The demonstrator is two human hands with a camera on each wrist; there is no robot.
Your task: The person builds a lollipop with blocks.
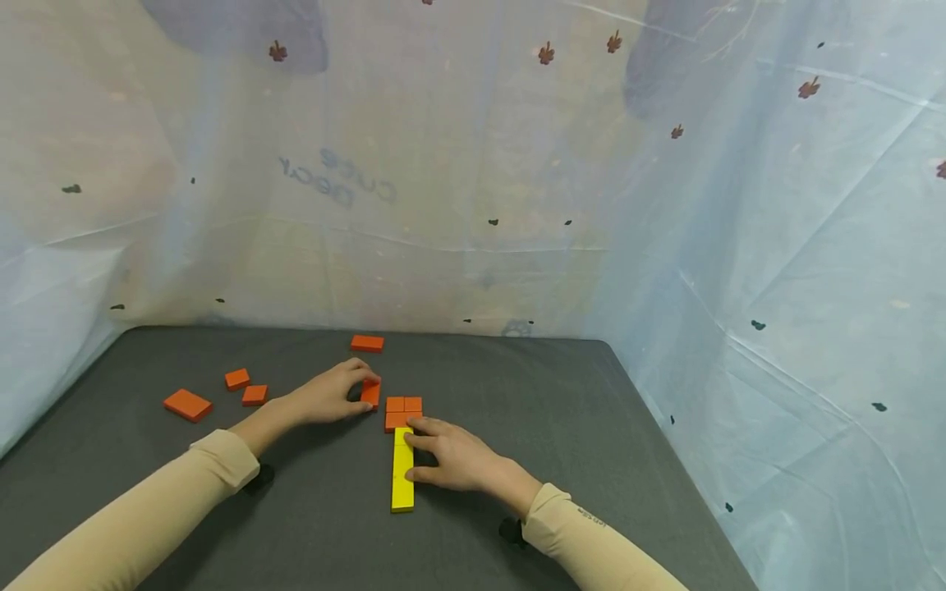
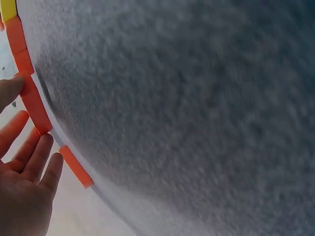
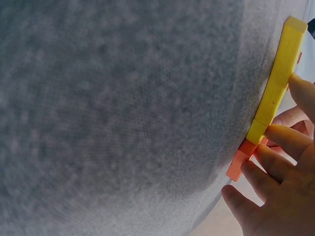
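In the head view, the left hand (image 1: 332, 396) pinches an orange block (image 1: 370, 394) between thumb and fingers, just left of an orange cluster (image 1: 395, 405). The right hand (image 1: 454, 455), grasping nothing, touches the yellow strip (image 1: 402, 488) on the cluster's near side. One far block (image 1: 367, 343) lies beyond; a larger block (image 1: 188, 405) lies left on the grey table (image 1: 591, 435).

In the left wrist view, thumb and fingers meet the pinched block's opposite ends.

In the right wrist view, thumb and forefinger touch the strip.
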